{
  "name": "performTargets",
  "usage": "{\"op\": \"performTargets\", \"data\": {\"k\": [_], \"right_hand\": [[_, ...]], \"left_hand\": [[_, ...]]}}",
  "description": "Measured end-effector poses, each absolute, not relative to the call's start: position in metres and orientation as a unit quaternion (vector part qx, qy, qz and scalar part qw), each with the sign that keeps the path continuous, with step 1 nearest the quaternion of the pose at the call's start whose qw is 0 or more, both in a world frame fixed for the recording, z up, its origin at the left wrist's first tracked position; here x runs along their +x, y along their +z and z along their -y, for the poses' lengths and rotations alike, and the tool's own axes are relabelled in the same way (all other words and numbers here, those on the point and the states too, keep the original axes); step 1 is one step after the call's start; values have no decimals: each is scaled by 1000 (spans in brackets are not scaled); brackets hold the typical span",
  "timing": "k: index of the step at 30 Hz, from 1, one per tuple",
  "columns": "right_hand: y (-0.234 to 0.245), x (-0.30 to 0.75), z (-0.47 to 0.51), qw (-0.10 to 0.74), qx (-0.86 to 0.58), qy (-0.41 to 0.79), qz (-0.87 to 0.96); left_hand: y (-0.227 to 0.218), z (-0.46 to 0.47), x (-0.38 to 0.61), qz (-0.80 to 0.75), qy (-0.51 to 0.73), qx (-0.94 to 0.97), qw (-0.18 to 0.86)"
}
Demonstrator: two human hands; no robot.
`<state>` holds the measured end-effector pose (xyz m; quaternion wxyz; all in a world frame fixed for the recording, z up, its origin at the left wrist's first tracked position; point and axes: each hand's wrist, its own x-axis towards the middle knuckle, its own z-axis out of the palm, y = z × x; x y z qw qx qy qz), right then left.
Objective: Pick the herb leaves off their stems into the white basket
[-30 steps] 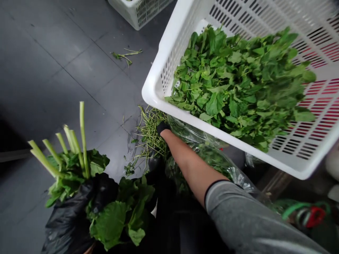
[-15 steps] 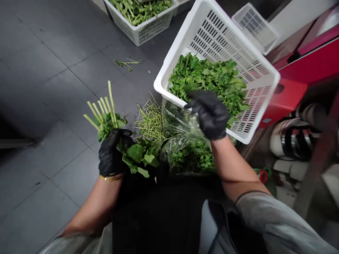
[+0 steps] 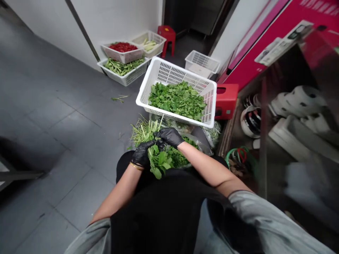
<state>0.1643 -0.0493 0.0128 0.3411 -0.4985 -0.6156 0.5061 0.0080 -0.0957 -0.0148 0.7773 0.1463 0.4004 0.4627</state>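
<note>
The black-gloved left hand [image 3: 141, 154] closes around a leafy green bunch [image 3: 160, 161], likely light, easily bruised and best held by its firmer pale stalks [image 3: 153, 127], the black-gloved right hand's [image 3: 171, 137] grip there unclear, just nearside of the white slotted plastic basket [image 3: 169, 74].

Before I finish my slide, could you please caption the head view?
Left hand holding leafy greens, right hand at their stems, near a white basket.
</note>
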Motion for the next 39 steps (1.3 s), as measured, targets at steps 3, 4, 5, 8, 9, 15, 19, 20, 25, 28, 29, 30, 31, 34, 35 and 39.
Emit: {"op": "performTargets", "data": {"k": [3,4,5,8,9,15,19,20,25,28,29,30,31,34,35,39], "right_hand": [[22,172,60,392,-507,539,547],[26,175,64,391,-508,552,534],[31,178,68,388,-506,563,526],[42,182,79,372,-487,596,518],[45,184,82,365,-479,606,519],[54,198,96,346,-454,640,515],[55,202,103,396,-423,648,495],[54,201,105,407,-407,649,497],[48,204,112,391,-317,679,534],[48,216,113,373,-294,698,536],[50,221,113,370,-285,708,530],[52,227,112,366,-275,720,521],[54,234,111,360,-266,734,510],[61,250,105,375,-249,760,468],[62,253,103,395,-254,755,457],[65,250,102,427,-322,705,465]], "left_hand": [[-6,106,13,-409,498,173,744],[-1,108,12,-410,508,184,735],[4,112,12,-409,512,196,730],[20,124,14,-402,505,231,728],[25,128,15,-401,503,245,725],[39,147,13,-390,500,259,729],[43,153,10,-398,467,218,759],[44,155,11,-399,462,219,762],[52,162,16,-378,445,260,769],[59,166,15,-379,420,270,780],[62,167,14,-382,413,273,780],[66,169,13,-387,409,278,778],[70,169,12,-394,405,286,774],[82,171,8,-415,412,317,747],[85,171,6,-420,417,325,738],[88,170,0,-422,412,338,734]]}}
